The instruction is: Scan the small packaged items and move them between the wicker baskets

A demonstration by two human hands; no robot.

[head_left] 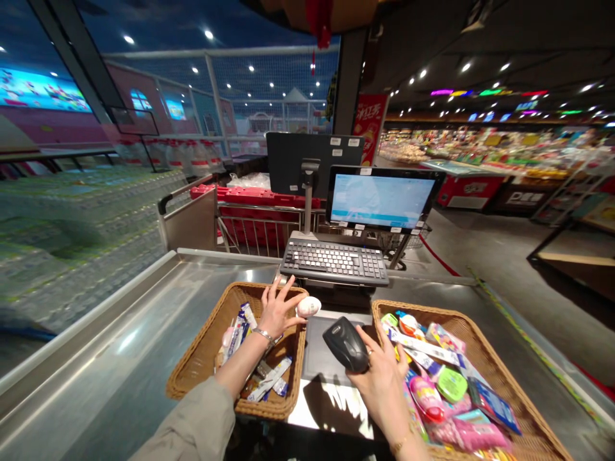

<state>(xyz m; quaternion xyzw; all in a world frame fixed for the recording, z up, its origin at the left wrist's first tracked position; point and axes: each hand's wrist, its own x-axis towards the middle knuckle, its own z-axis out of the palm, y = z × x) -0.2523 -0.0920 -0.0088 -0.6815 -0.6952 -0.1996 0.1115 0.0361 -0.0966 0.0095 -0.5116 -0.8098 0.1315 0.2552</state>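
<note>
My left hand (275,310) pinches a small white egg-shaped item (308,307) between thumb and forefinger, the other fingers spread, above the right rim of the left wicker basket (202,358). My right hand (382,378) grips a black handheld barcode scanner (346,343), its head turned toward the egg-shaped item. The left basket holds several small packaged goods. The right wicker basket (485,333) is filled with colourful sweets and packets and lies just right of my right hand.
A keyboard (335,261) and a lit monitor (380,200) stand behind the baskets on the steel checkout counter (120,346). A dark flat scanner plate (317,352) lies between the baskets. A red shopping cart (254,211) stands beyond; store aisles extend right.
</note>
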